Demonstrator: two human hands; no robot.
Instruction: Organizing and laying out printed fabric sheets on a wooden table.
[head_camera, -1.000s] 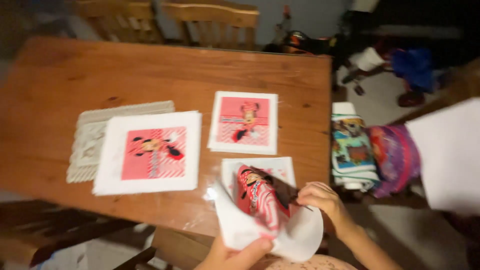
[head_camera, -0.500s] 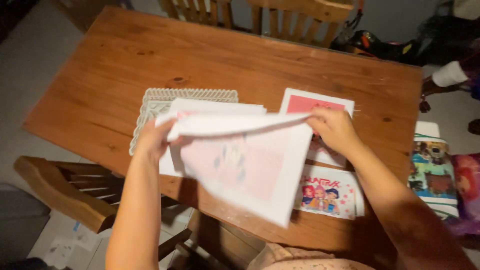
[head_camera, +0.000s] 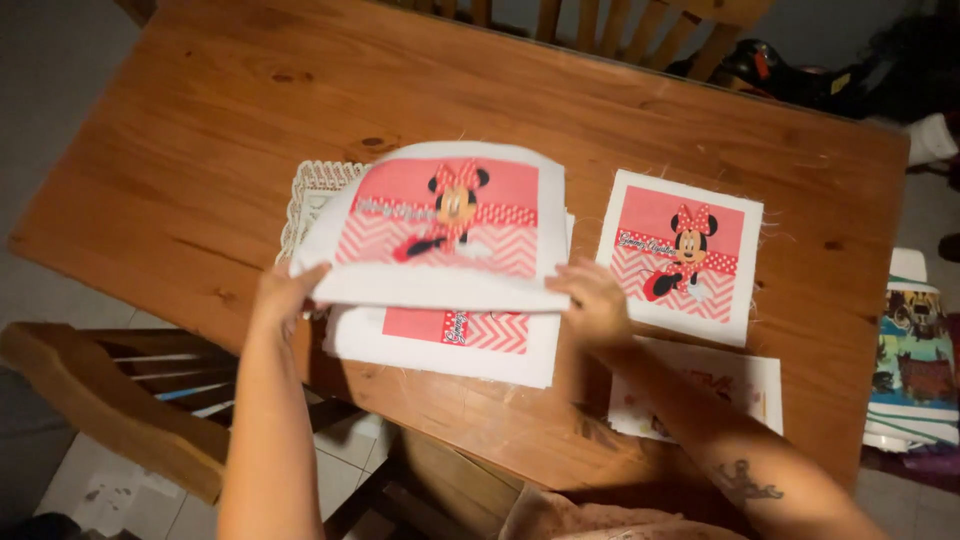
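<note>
A white fabric square printed with a red cartoon mouse (head_camera: 445, 225) hovers just over a matching square (head_camera: 450, 335) lying on the wooden table (head_camera: 200, 150). My left hand (head_camera: 285, 295) grips its near left edge and my right hand (head_camera: 595, 300) grips its near right edge. A smaller printed square of the same kind (head_camera: 685, 255) lies flat to the right of my right hand. Another printed square (head_camera: 740, 385) lies partly under my right forearm near the table's front edge.
A cream lace mat (head_camera: 310, 195) pokes out under the pile at the left. Wooden chairs stand at the far side (head_camera: 600, 20) and near left (head_camera: 110, 400). Folded colourful fabrics (head_camera: 910, 360) sit off the table's right edge.
The square that both hands held up with its blank back showing has been turned face up and lowered over the pile. The camera has also tilted closer to the table.
</note>
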